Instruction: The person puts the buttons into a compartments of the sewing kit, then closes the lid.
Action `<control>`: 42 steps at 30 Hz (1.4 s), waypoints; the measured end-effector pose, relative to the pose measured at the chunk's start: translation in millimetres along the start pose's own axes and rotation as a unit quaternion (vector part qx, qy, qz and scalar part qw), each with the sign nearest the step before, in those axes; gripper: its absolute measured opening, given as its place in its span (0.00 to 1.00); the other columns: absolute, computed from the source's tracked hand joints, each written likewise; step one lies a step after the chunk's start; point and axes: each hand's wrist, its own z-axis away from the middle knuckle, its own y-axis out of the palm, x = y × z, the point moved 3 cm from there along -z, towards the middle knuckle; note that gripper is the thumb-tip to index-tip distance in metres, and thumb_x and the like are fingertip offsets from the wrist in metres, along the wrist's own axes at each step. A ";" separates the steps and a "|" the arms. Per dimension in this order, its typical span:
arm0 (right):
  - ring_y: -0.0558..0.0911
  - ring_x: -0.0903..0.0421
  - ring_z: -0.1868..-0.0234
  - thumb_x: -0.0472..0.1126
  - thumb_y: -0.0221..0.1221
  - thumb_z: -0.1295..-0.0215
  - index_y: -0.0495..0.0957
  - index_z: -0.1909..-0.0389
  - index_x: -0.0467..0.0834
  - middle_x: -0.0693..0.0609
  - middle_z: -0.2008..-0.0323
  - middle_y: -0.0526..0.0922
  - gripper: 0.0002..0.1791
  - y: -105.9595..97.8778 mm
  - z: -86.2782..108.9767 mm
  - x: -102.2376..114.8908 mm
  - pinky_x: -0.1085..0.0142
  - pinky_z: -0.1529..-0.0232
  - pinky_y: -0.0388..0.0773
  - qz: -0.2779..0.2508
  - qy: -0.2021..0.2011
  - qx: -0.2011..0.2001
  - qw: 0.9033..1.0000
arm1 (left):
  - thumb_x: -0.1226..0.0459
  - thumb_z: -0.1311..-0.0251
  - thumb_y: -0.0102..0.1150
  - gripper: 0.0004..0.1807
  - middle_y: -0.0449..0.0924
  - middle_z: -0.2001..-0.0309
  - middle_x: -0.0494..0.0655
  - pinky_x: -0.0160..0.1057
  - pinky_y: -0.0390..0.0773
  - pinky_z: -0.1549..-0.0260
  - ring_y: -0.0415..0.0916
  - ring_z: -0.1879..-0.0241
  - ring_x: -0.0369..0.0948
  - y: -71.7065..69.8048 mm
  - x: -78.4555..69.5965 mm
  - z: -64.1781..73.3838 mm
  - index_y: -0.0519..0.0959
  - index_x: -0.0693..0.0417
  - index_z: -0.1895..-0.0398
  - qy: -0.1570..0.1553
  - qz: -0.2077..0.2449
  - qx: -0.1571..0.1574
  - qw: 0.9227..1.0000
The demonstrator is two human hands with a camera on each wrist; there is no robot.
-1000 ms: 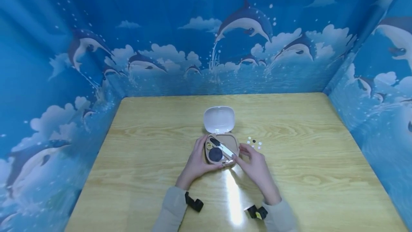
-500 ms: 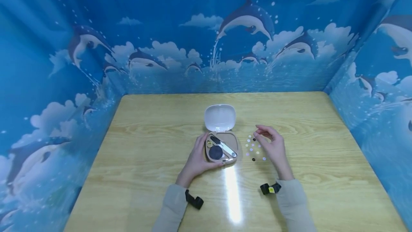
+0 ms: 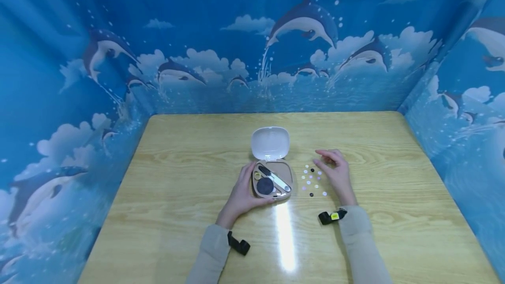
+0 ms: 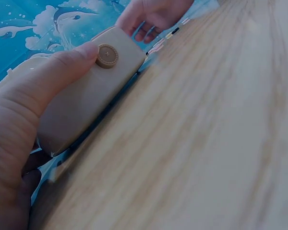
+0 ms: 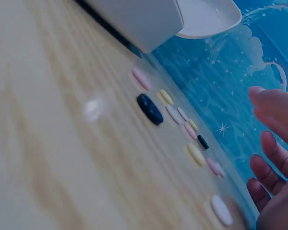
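Note:
My left hand (image 3: 240, 194) grips a small beige sewing box (image 3: 285, 172) around its left side, thumb along the front. In the left wrist view, the thumb lies at a button-shaped clasp (image 4: 107, 56) on the box's front wall. The white lid (image 3: 270, 143) stands folded back. Inside lie a slim tool with a black end and a pale body (image 3: 275, 179), a dark round piece (image 3: 264, 186) and a yellowish ring (image 3: 257, 175). My right hand (image 3: 337, 172) hovers beside loose buttons, fingers loosely bent and holding nothing.
Several small buttons, white, pink, yellow and black, lie scattered right of the box; a black button (image 5: 150, 109) is nearest it in the right wrist view. The wooden table (image 3: 189, 157) ends at a blue dolphin-print curtain (image 3: 213, 95) behind and at the sides.
My right hand has left the box's right edge and moved right, past the buttons. More buttons show on the table than a second ago. The left hand keeps its grip.

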 end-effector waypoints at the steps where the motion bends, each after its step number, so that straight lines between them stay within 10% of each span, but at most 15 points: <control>1: 0.71 0.42 0.57 0.31 0.68 0.50 0.79 0.55 0.32 0.32 0.58 0.73 0.19 0.5 -0.1 -1.9 0.61 0.53 0.73 0.005 -0.001 0.005 1.000 | 0.40 0.78 0.77 0.69 0.52 0.31 0.38 0.54 0.61 0.37 0.57 0.33 0.46 0.1 0.0 0.1 0.50 0.43 0.27 -0.001 -0.001 0.000 1.000; 20: 0.68 0.54 0.63 0.39 0.71 0.53 0.84 0.61 0.42 0.46 0.66 0.74 0.16 4.6 -3.3 -43.5 0.70 0.61 0.66 0.121 -0.025 0.066 0.990 | 0.39 0.78 0.77 0.69 0.50 0.30 0.36 0.54 0.61 0.37 0.55 0.33 0.44 3.0 1.9 1.3 0.49 0.42 0.26 -0.013 -0.002 0.006 1.000; 42: 0.66 0.57 0.69 0.45 0.72 0.53 0.86 0.65 0.48 0.54 0.74 0.71 0.13 8.5 -6.0 -42.5 0.67 0.68 0.63 0.192 -0.014 0.081 0.978 | 0.42 0.76 0.78 0.69 0.51 0.30 0.36 0.54 0.62 0.38 0.56 0.33 0.44 1.6 0.3 0.1 0.49 0.44 0.27 -0.003 -0.002 0.003 1.000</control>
